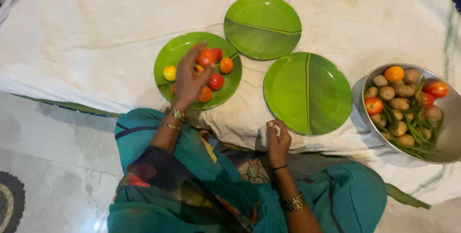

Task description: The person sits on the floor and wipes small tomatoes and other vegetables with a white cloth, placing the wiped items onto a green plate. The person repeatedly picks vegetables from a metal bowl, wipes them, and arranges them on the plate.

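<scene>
Head view: left hand [188, 80] fingers [194, 53] are closed on a tomato [207, 57] over the left plate [165, 60], where more tomatoes [216, 81] lie. Right hand [278, 143] is curled on the white cloth [96, 31] edge, grasping it. Two plates [307, 91] sit bare; a steel bowl [449, 132] holds potatoes, beans, tomatoes. Risk judged: a dropped tomato may roll off the shallow plate. Cloth lies on a tiled floor [53, 137].

Two empty green plates [262, 26] [307, 93] are laid on a white cloth [86, 31]. A steel bowl [449, 137] is filled with potatoes [387, 93] and green beans [413, 130].
</scene>
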